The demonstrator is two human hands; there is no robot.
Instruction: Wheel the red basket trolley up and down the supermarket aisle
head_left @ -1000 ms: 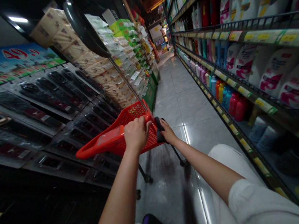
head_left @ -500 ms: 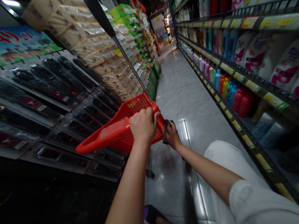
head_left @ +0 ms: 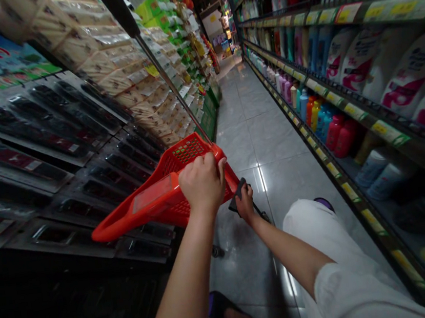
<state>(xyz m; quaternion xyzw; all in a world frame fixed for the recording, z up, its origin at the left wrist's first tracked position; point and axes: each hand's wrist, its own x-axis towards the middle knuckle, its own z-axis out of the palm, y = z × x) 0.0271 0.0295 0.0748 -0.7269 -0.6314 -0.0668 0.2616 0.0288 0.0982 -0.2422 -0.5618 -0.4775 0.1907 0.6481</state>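
Note:
A red plastic shopping cart point(head_left: 155, 197) with a mesh basket stands in front of me, tilted in view. My left hand point(head_left: 202, 181) is closed around its red handle, knuckles up. Lower and to the right, my right hand point(head_left: 246, 202) is closed on a flat dark object point(head_left: 236, 197) beside the cart; its kind cannot be told. A long-handled metal utensil point(head_left: 166, 77) with a black grip sticks up from the cart; its lower end is hidden by the basket.
Shelves point(head_left: 343, 86) of bottles line the right side. Packaged black-handled goods point(head_left: 48, 117) hang at left, before stacked tissue-like packs point(head_left: 119, 62) and green packs point(head_left: 164, 20). A grey tiled aisle point(head_left: 245, 108) runs ahead. My legs in white trousers point(head_left: 318, 233) are below.
The shelves and aisle have shifted slightly left in view, and a shoe now shows beyond my right knee. Both hands keep their holds; the cart's near end sits a little lower and further left.

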